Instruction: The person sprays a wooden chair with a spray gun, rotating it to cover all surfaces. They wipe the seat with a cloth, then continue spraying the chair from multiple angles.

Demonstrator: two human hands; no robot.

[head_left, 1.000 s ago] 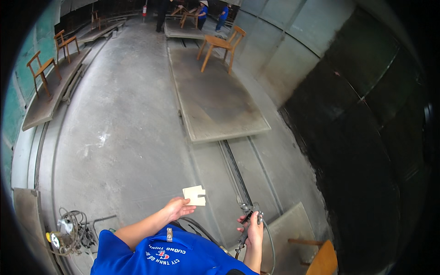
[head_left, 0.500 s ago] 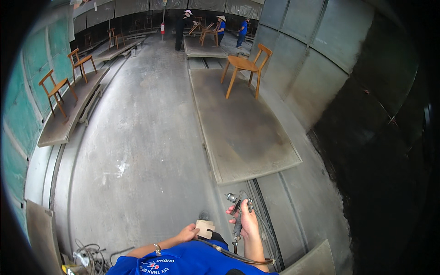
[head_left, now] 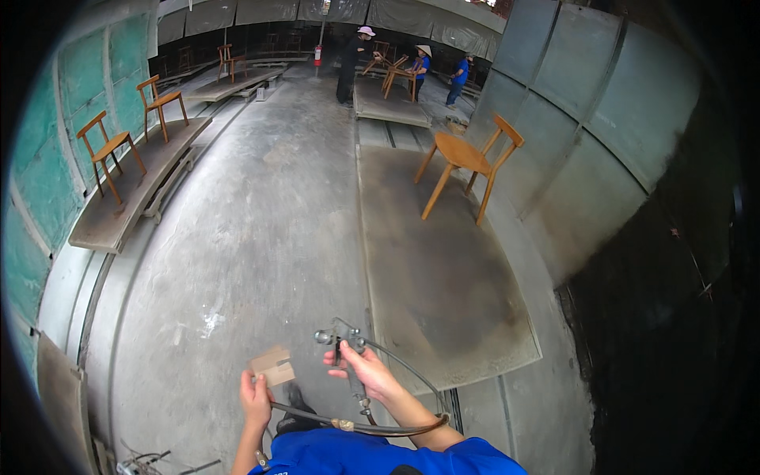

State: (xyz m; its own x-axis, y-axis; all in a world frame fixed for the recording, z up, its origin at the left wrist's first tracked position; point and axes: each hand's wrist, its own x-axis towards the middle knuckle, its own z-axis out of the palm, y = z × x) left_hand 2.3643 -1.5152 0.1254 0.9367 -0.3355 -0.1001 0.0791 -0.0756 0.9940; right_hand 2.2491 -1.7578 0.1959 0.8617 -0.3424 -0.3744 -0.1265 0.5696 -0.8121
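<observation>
My right hand (head_left: 368, 374) is closed around the grip of a metal spray gun (head_left: 348, 342), whose nozzle end points left. A hose (head_left: 388, 430) runs from the gun and bends across the front of my body. Between the thumb and fingers of my left hand (head_left: 255, 397) is a flat tan piece of cardboard (head_left: 271, 367) with a notch cut in one side. Ahead to the right, a wooden chair (head_left: 463, 154) stands upright on a flat grey platform (head_left: 443, 309), out of reach of both hands.
Two more chairs (head_left: 111, 146) stand on a long platform (head_left: 103, 226) by the green wall panels at left. Tangled hoses (head_left: 142, 461) lie at lower left. Grey panels (head_left: 546, 150) rise at right. Several people work around chairs on a far platform (head_left: 392, 109); a fire extinguisher (head_left: 317, 55) hangs behind.
The spray gun in my right hand has moved left and slightly up. My left hand has brought the cardboard left and up. The view has shifted, and the chair at right appears closer.
</observation>
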